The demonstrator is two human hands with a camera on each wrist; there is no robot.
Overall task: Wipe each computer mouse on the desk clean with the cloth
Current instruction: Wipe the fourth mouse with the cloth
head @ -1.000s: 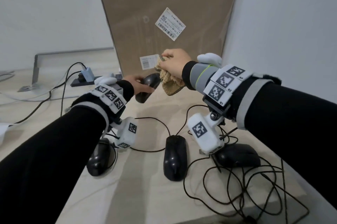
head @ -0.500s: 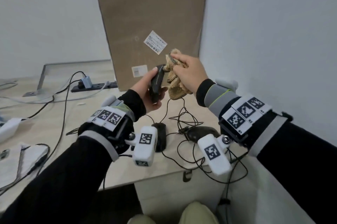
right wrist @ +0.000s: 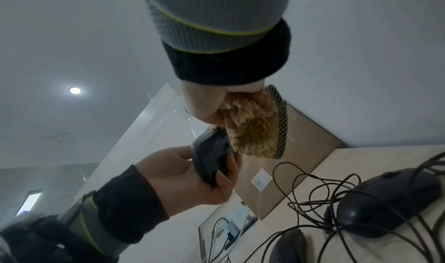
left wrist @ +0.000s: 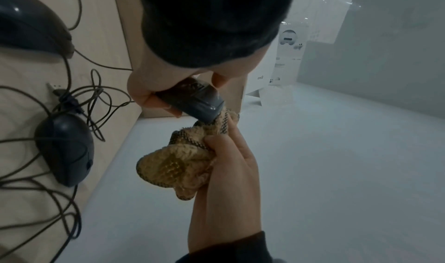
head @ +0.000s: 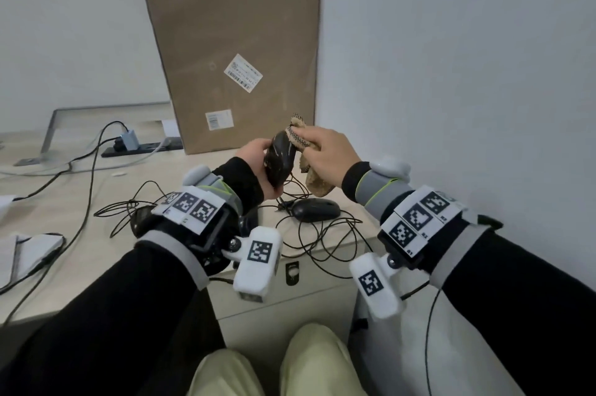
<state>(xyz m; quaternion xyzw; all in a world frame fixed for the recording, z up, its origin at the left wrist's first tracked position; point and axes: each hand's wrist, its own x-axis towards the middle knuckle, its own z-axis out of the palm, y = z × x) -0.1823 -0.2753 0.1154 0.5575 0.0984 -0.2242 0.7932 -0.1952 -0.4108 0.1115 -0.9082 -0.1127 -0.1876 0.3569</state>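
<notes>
Now held mouse [head: 280,158] turned top-out vs before, cloth [head: 298,137] on tip.

left hand [head: 258,166] gripping mouse [head: 280,159], cloth [head: 301,141] touching

Four mice: one [head: 280,158], another [head: 316,209], a third [head: 142,221], a fourth [right wrist: 287,248]; one cloth [head: 314,176].
</notes>
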